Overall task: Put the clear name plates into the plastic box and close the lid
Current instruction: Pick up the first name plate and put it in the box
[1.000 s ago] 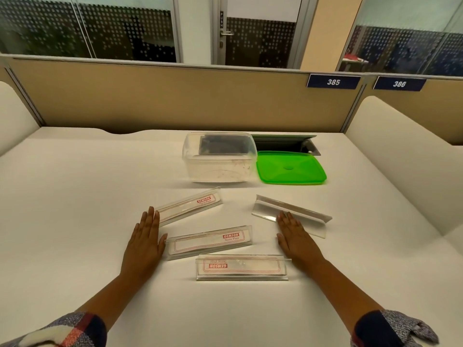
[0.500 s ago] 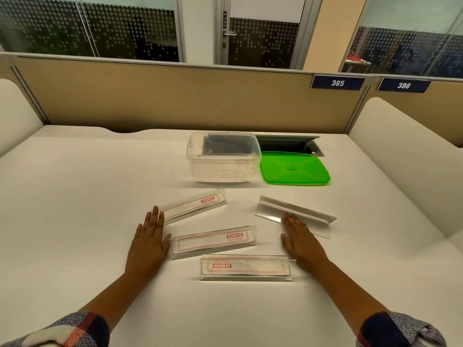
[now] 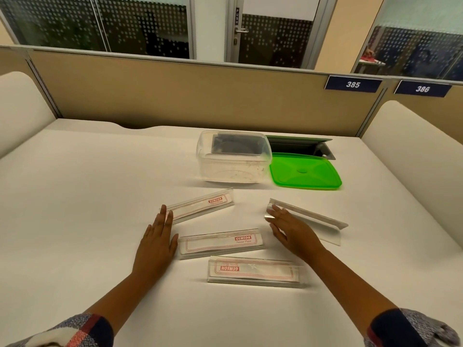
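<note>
Several clear name plates lie on the white desk: a far left one (image 3: 200,205), a middle one (image 3: 220,242), a near one (image 3: 253,271) and a right one (image 3: 310,220) without a label. My left hand (image 3: 156,242) lies flat and open, fingertips touching the far left plate's end. Fingers spread, my right hand (image 3: 292,232) rests over the left end of the right plate without gripping it. The clear plastic box (image 3: 233,159) stands open behind the plates. Its green lid (image 3: 304,172) lies flat to the right of the box.
An open cable hatch (image 3: 299,145) is set into the desk behind the lid. A tan partition (image 3: 175,93) runs along the back edge. Cream side panels (image 3: 411,151) bound the desk left and right.
Both hands have slid forward across the desk. The left fingertips now reach the far left plate, and the right hand covers the end of the right plate. The plates have not moved.
</note>
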`<state>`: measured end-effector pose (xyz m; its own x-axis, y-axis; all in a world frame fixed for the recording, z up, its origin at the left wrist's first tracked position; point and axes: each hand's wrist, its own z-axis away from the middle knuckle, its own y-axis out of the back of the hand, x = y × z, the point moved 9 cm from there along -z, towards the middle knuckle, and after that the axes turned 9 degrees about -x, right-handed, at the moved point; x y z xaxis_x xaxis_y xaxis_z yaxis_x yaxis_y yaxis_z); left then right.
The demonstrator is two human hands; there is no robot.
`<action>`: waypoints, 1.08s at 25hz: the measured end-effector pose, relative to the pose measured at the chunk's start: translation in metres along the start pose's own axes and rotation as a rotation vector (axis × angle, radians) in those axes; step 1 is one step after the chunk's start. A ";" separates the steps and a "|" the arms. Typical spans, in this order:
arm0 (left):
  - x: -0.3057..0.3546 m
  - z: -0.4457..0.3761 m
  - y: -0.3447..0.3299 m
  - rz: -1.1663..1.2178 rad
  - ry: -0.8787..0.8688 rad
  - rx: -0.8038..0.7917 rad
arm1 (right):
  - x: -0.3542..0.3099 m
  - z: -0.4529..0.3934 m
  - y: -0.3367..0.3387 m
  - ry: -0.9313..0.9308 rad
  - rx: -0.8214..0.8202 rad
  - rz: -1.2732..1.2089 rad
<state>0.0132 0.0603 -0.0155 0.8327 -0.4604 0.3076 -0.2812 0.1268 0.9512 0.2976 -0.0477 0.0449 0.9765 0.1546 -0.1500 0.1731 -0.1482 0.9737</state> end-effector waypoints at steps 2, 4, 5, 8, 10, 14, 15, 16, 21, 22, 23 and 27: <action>0.002 0.000 0.002 -0.014 -0.007 0.007 | -0.013 -0.021 0.004 0.047 -0.010 0.004; 0.002 0.001 0.005 -0.043 0.007 0.011 | -0.019 -0.043 0.001 0.048 -0.037 -0.050; 0.000 0.002 0.006 -0.052 0.023 0.012 | -0.017 -0.054 -0.004 -0.002 -0.067 -0.119; 0.000 0.002 0.009 -0.052 0.065 0.018 | -0.003 -0.078 -0.039 -0.322 -0.302 -0.290; 0.001 -0.001 0.007 -0.024 0.086 0.017 | 0.000 -0.089 -0.059 -0.410 -0.417 -0.296; 0.003 -0.004 0.009 0.026 0.125 0.064 | -0.001 -0.100 -0.076 -0.438 -0.468 -0.371; -0.002 -0.003 0.011 0.041 0.158 0.086 | -0.002 -0.099 -0.080 -0.427 -0.486 -0.379; -0.007 -0.001 0.013 0.061 0.199 0.118 | -0.003 -0.097 -0.083 -0.422 -0.496 -0.390; -0.028 0.002 0.015 0.152 0.350 0.163 | 0.001 -0.097 -0.078 -0.437 -0.474 -0.446; -0.026 0.001 0.014 0.149 0.328 0.161 | 0.000 -0.097 -0.077 -0.428 -0.482 -0.447; -0.024 0.000 0.014 0.148 0.305 0.157 | 0.000 -0.098 -0.076 -0.420 -0.484 -0.449; -0.024 -0.007 0.011 0.230 0.313 0.121 | -0.002 -0.099 -0.070 -0.433 -0.445 -0.472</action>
<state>-0.0068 0.0786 -0.0121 0.8415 -0.1398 0.5219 -0.5153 0.0827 0.8530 0.2711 0.0586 -0.0056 0.7914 -0.3047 -0.5299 0.6042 0.2588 0.7536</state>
